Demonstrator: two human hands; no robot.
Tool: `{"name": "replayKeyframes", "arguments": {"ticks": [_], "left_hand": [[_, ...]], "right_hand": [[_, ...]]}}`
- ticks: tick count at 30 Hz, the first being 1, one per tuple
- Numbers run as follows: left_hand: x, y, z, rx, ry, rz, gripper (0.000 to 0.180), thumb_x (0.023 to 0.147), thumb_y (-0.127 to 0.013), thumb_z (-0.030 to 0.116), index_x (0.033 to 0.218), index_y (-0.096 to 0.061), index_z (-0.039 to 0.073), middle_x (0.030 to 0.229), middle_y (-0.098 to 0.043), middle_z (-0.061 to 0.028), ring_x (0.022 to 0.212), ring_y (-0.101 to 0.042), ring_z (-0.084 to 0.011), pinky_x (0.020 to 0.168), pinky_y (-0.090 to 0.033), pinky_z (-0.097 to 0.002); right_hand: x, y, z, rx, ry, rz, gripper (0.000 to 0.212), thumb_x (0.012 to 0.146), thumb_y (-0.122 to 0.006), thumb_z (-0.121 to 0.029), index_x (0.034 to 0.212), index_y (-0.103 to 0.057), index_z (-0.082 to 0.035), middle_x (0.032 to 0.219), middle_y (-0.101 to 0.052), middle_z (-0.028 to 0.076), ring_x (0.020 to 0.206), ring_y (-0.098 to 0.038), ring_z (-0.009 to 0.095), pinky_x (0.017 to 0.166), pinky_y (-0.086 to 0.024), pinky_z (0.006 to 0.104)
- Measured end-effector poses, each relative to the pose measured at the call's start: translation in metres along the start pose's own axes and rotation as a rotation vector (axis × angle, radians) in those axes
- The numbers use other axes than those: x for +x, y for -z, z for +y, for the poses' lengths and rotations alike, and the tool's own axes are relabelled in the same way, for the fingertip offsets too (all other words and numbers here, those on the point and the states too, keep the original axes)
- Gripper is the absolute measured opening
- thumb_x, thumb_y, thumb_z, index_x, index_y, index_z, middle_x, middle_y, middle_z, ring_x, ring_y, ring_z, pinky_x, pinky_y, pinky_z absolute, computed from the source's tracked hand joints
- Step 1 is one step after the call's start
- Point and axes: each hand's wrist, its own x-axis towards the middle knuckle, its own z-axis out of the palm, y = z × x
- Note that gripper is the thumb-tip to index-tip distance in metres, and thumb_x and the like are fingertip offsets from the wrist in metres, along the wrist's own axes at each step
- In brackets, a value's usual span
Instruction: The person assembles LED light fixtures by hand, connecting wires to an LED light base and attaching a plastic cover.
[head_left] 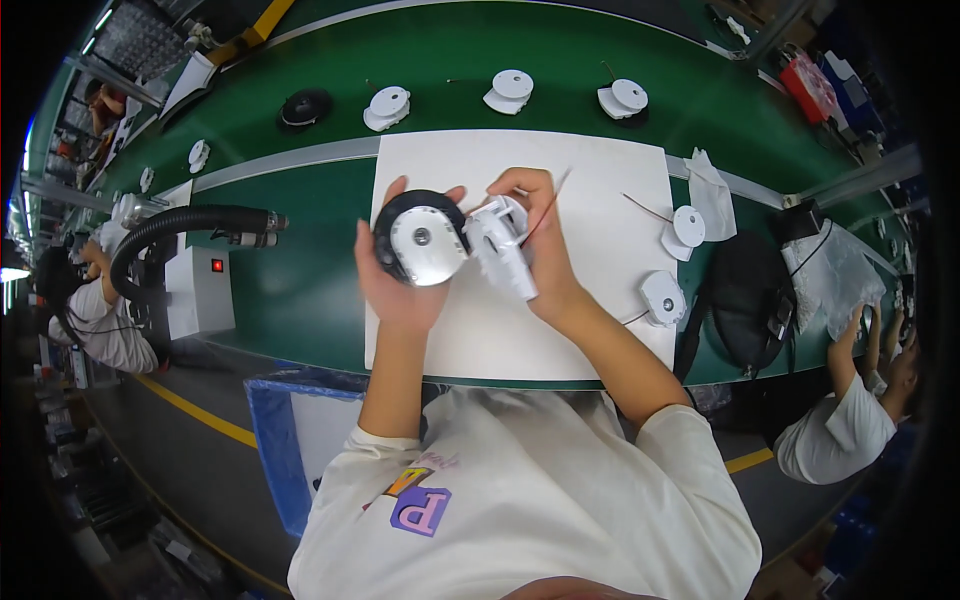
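Note:
My left hand (392, 285) grips a round wheel (421, 238) with a black rubber rim and a white hub, held above the white mat (600, 190). My right hand (535, 240) holds a white plastic housing part (502, 248) pressed against the wheel's right side. A thin reddish wire (548, 203) runs up from that part past my right fingers. Both hands hover over the middle of the mat.
Two white wheel assemblies (662, 297) (686, 228) lie at the mat's right edge. More white parts (512, 90) and a black wheel (305, 106) ride the green conveyor (300, 290). A black hose (180, 225) and white box (195, 290) stand left. Other people work at both sides.

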Motion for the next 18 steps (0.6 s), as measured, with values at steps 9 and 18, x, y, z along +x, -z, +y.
{"name": "replayKeyframes", "arguments": {"ticks": [9, 18], "left_hand": [[-0.014, -0.034, -0.031, 0.643, -0.217, -0.239, 0.073, 0.1, -0.022, 0.062, 0.147, -0.033, 0.008, 0.134, -0.053, -0.0186, 0.126, -0.051, -0.0268, 0.108, -0.038, -0.0396], [-0.021, -0.036, -0.023, 0.892, -0.286, -0.322, 0.081, 0.096, -0.029, 0.069, 0.147, -0.032, 0.006, 0.138, -0.047, -0.0155, 0.124, -0.048, -0.0238, 0.105, -0.038, -0.036]], "right_hand": [[0.006, 0.026, -0.031, -0.811, 0.464, -0.217, 0.035, 0.086, -0.057, -0.037, 0.109, -0.06, -0.01, 0.094, -0.058, 0.01, 0.068, -0.056, 0.025, 0.054, -0.046, 0.0338], [0.001, 0.02, -0.031, -0.815, 0.535, -0.204, 0.037, 0.088, -0.055, -0.039, 0.111, -0.059, -0.011, 0.098, -0.059, 0.009, 0.068, -0.056, 0.024, 0.053, -0.046, 0.0331]]}}
